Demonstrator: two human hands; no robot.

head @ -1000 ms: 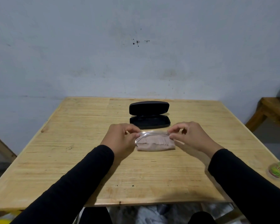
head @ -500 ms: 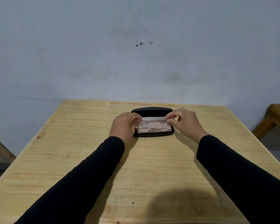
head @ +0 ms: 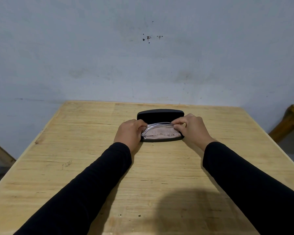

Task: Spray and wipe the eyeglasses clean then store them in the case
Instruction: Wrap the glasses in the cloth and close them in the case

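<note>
Glasses [head: 157, 126] with cloth [head: 161, 134] sit in the open case [head: 160, 114] on the table [head: 92, 150]. Left hand [head: 130, 133] pinches the frame's left end, right hand [head: 193, 128] pinches the right end; the glasses span between both sets of curled fingers.

Eyeglasses [head: 159, 125] and cloth [head: 161, 134] in case [head: 160, 114]

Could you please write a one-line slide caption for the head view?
Both hands, left and right, settle clear-framed eyeglasses and a pinkish cloth into the open black case.
</note>
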